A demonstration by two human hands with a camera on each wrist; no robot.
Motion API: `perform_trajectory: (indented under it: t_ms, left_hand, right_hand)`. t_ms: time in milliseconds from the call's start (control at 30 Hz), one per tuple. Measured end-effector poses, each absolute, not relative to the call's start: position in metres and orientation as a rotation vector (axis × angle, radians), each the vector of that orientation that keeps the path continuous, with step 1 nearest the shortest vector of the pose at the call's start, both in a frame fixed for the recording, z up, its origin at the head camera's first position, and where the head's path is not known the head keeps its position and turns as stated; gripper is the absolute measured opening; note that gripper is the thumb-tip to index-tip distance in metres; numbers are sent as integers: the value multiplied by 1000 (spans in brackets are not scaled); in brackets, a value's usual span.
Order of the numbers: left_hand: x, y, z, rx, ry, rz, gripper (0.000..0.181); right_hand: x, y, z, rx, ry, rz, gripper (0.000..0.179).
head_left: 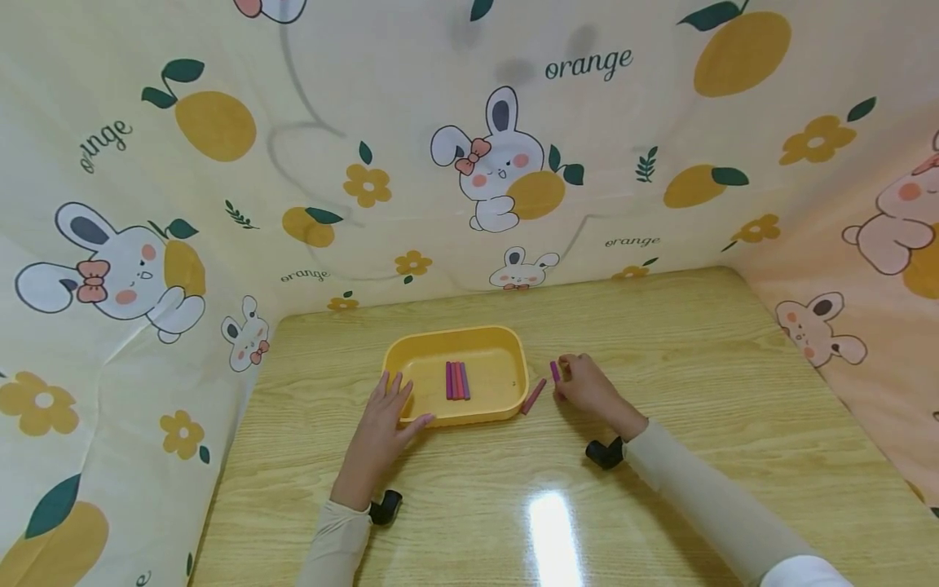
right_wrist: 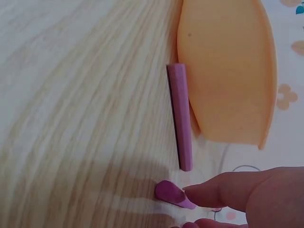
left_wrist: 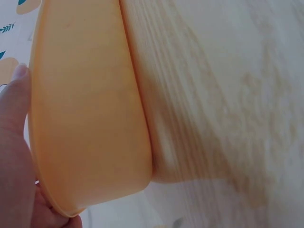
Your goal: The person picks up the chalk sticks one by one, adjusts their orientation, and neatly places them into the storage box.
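A yellow plastic tray (head_left: 484, 414) stands on the table, with several crayons (head_left: 458, 381) in purple, red and mauve side by side in it. My left hand (head_left: 380, 420) holds its near left corner, thumb along the front rim and fingers over the left side. In the left wrist view the thumb lies against the rim of the tray (left_wrist: 90, 104). Right of the tray, my right hand (head_left: 589, 387) pinches a short purple crayon (right_wrist: 171, 192) at its fingertips, low over the table. A longer pinkish crayon (right_wrist: 180, 116) lies slanted between that hand and the tray's right end.
The wood-grain table (head_left: 455, 505) reaches back to a cloth wall (head_left: 411, 98) printed with rabbits and oranges, which also encloses both sides. Black wrist mounts (head_left: 605, 453) hang below each wrist. A bright light reflection (head_left: 555, 538) shows on the near tabletop.
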State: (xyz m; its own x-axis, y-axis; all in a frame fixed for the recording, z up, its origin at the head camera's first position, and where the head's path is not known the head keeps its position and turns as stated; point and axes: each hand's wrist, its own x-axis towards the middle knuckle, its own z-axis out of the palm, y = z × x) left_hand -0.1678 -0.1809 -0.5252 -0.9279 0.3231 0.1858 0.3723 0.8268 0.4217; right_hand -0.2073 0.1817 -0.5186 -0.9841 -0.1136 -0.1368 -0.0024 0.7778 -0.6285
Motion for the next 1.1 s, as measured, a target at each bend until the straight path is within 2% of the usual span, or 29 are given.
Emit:
perform_trajectory:
  t_ms: [633, 1100]
  left_hand:
    - [-167, -181, -525, -563, -2887, -698, 79]
    - [-167, -181, -526, -556, -2896, -695, 79]
  right_hand:
    - [-218, 179, -519, 3, 2798, -971, 19]
    - [-220, 174, -517, 7, 2767, -923, 35]
